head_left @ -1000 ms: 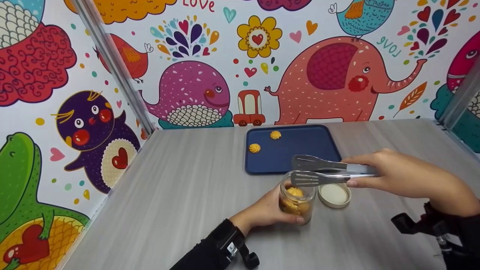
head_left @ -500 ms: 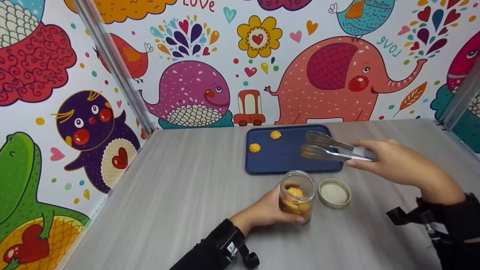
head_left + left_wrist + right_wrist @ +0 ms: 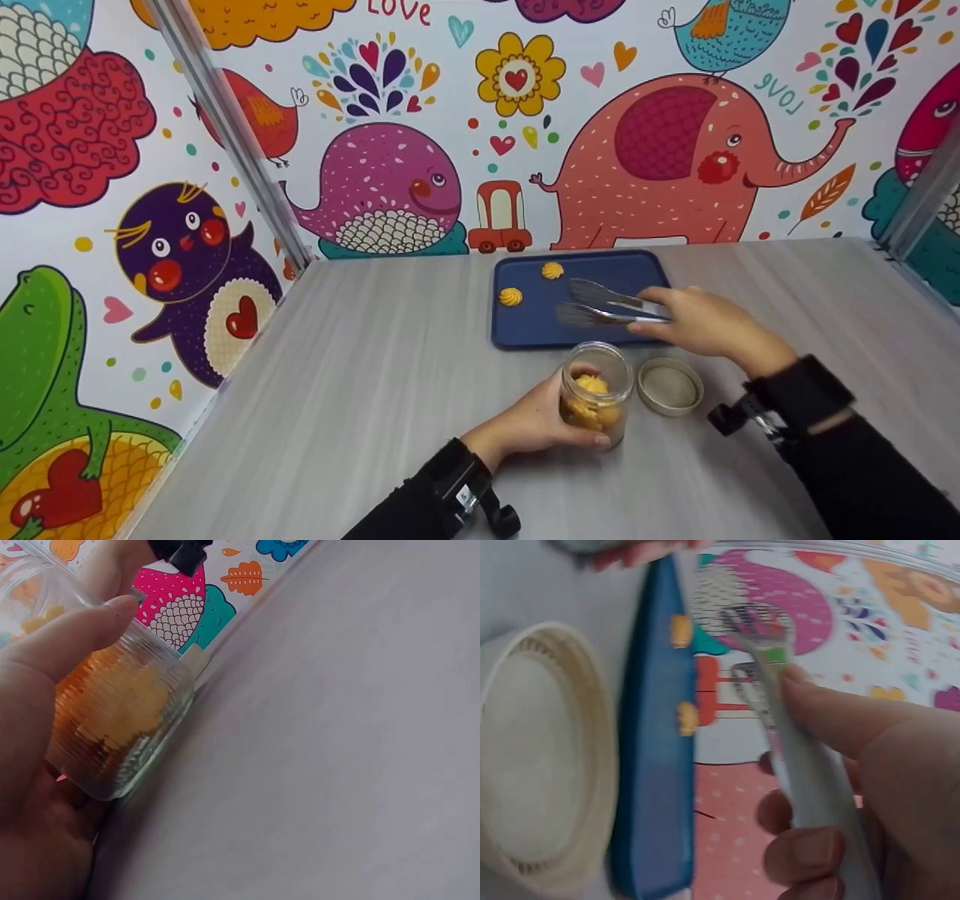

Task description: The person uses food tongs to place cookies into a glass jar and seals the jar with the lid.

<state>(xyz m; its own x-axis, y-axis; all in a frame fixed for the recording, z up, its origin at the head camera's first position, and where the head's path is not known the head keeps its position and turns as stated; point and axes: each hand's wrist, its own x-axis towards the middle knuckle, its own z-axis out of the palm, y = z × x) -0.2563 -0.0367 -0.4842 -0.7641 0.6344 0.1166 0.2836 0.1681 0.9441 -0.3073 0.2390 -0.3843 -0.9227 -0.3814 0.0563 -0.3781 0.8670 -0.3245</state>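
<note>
My left hand [image 3: 534, 421] grips a small ribbed glass jar [image 3: 595, 392] of yellow cookies that stands on the grey table [image 3: 360, 390]; the same jar [image 3: 120, 720] fills the left wrist view, with my thumb [image 3: 71, 634] across it. My right hand [image 3: 694, 322] holds metal tongs [image 3: 600, 304] over the dark blue tray [image 3: 547, 322], their tips apart and empty, pointing left toward two yellow cookies [image 3: 511, 297] [image 3: 553, 271] on the tray. The right wrist view shows my fingers [image 3: 832, 720] around the tongs [image 3: 780, 690] above the tray [image 3: 656, 765].
The jar's cream lid [image 3: 669, 385] lies upside down on the table right of the jar, and the lid [image 3: 532, 757] looms large in the right wrist view. Cartoon-printed walls [image 3: 390, 172] close the table at the back and left. Metal posts [image 3: 232, 135] stand at the corners.
My right hand carried the tongs from above the jar up and leftward over the tray, closer to the two cookies. The left hand and jar stayed put.
</note>
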